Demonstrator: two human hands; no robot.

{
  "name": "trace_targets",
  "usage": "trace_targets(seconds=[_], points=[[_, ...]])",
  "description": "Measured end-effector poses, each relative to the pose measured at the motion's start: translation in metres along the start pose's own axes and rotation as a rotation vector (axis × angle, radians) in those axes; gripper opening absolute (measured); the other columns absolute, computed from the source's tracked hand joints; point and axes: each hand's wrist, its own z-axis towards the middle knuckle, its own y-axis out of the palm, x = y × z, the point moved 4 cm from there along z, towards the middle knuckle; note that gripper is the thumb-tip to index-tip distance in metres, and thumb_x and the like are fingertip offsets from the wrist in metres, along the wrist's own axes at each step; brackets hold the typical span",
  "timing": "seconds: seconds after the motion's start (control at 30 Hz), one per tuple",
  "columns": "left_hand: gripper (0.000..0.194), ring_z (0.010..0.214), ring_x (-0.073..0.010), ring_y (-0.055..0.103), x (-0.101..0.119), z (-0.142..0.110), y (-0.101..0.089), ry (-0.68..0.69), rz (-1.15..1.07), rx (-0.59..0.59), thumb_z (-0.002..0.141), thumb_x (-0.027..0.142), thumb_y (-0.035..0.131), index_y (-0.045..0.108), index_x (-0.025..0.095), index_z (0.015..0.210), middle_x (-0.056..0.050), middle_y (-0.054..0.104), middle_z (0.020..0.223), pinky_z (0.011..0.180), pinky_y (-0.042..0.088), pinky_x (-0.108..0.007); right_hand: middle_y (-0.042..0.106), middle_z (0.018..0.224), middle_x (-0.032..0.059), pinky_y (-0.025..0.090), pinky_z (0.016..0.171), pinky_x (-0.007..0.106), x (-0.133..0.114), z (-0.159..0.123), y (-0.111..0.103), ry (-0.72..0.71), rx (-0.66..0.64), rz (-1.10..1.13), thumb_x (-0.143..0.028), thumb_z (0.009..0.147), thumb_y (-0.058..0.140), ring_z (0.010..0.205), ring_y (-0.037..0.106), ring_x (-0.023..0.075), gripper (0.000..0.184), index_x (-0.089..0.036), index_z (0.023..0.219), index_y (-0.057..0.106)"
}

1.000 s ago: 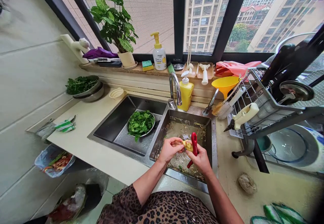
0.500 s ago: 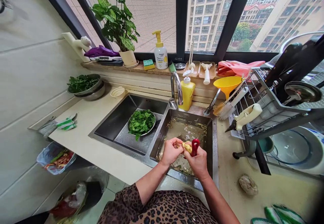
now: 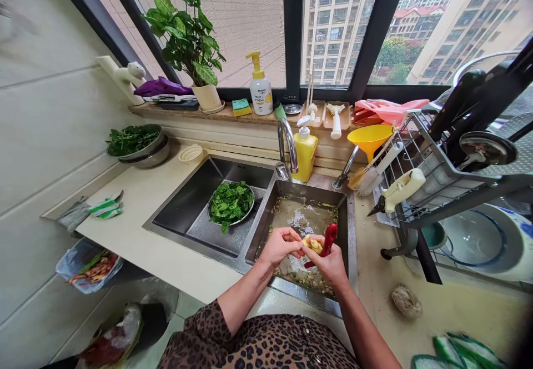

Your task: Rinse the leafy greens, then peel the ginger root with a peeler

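Over the right sink basin (image 3: pixel 352 230), my two hands meet at a knobby, pale yellow piece of ginger (image 3: pixel 315 244). My left hand (image 3: pixel 278 248) pinches the ginger's left end between thumb and fingertips. Closed around its other side is my right hand (image 3: pixel 332 268), which also grips a red peeler (image 3: pixel 330 237) with its looped handle pointing up. The peeler's working end is mostly hidden by the fingers. Below the hands, the basin holds murky water (image 3: pixel 297 213) with floating scraps.
In the left basin (image 3: pixel 179 202) sits a bowl of leafy greens (image 3: pixel 231 204). The faucet (image 3: pixel 287 141) and a yellow soap bottle (image 3: pixel 305 155) stand behind. A wire rack (image 3: pixel 420 158) with knives is at right, near a brownish lump (image 3: pixel 406 301) on the counter.
The peeler's handle has swung from facing me to a slanted upright pose as my right hand turned. My left fingers have shifted slightly on the ginger. The view has moved a little.
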Motion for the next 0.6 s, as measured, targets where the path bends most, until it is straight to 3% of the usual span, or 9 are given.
trace_targets(seconds=[0.1, 0.23, 0.33, 0.4, 0.47, 0.53, 0.6], points=[[0.02, 0.044, -0.0114, 0.056, -0.003, 0.001, 0.003, 0.045, 0.03, 0.063, 0.052, 0.018, 0.068, 0.054, 0.012, 0.064, 0.001, 0.061, 0.052, 0.046, 0.047, -0.022, 0.064, 0.071, 0.0036, 0.051, 0.048, 0.026, 0.003, -0.002, 0.004, 0.014, 0.022, -0.003, -0.041, 0.065, 0.067, 0.059, 0.058, 0.0154, 0.032, -0.014, 0.083, 0.063], [0.012, 0.048, -0.0135, 0.058, -0.01, 0.012, -0.006, 0.05, 0.217, 0.138, 0.057, 0.016, 0.06, 0.055, 0.013, 0.068, 0.001, 0.06, 0.053, 0.05, 0.047, -0.025, 0.066, 0.072, 0.0034, 0.05, 0.053, 0.025, 0.013, 0.005, 0.004, -0.03, 0.076, -0.155, -0.038, 0.069, 0.062, 0.06, 0.059, 0.0152, 0.029, -0.015, 0.086, 0.065], [0.01, 0.066, -0.0176, 0.062, -0.015, 0.021, -0.026, 0.041, 0.737, 0.132, 0.065, 0.017, 0.056, 0.06, 0.014, 0.073, -0.004, 0.064, 0.064, 0.066, 0.048, -0.03, 0.066, 0.068, 0.0029, 0.046, 0.058, 0.024, 0.018, 0.01, -0.002, -0.054, 0.116, -0.494, -0.03, 0.069, 0.059, 0.06, 0.058, 0.0146, 0.019, -0.015, 0.079, 0.067], [0.012, 0.089, -0.0222, 0.06, -0.02, 0.03, -0.04, 0.053, 1.186, 0.053, 0.069, 0.021, 0.057, 0.065, 0.017, 0.077, -0.007, 0.067, 0.085, 0.081, 0.044, -0.035, 0.065, 0.067, 0.0026, 0.042, 0.058, 0.022, 0.019, 0.01, -0.005, -0.027, 0.047, -0.744, -0.027, 0.067, 0.058, 0.06, 0.057, 0.0139, 0.014, -0.017, 0.072, 0.067], [0.021, 0.106, -0.0282, 0.052, -0.03, 0.044, -0.051, 0.059, 1.547, -0.064, 0.07, 0.026, 0.061, 0.066, 0.022, 0.089, -0.008, 0.059, 0.114, 0.089, 0.038, -0.043, 0.066, 0.068, 0.0017, 0.039, 0.056, 0.021, 0.017, 0.006, -0.007, 0.023, -0.085, -0.914, -0.028, 0.067, 0.058, 0.06, 0.058, 0.0134, 0.014, -0.019, 0.072, 0.067], [0.036, 0.12, -0.0343, 0.038, -0.04, 0.06, -0.057, 0.092, 1.795, -0.098, 0.068, 0.026, 0.063, 0.063, 0.028, 0.104, -0.008, 0.042, 0.135, 0.093, 0.03, -0.054, 0.066, 0.072, 0.0022, 0.038, 0.056, 0.021, 0.009, -0.002, -0.015, 0.048, -0.122, -1.06, -0.027, 0.067, 0.058, 0.064, 0.059, 0.0148, 0.014, -0.021, 0.076, 0.067], [0.042, 0.121, -0.0323, 0.038, -0.055, 0.075, -0.06, 0.069, 1.929, -0.206, 0.068, 0.022, 0.061, 0.06, 0.029, 0.109, -0.008, 0.041, 0.136, 0.094, 0.027, -0.053, 0.066, 0.072, 0.0014, 0.038, 0.056, 0.021, -0.007, -0.017, -0.034, 0.051, -0.075, -1.065, -0.027, 0.066, 0.058, 0.065, 0.059, 0.0148, 0.014, -0.021, 0.076, 0.066]])
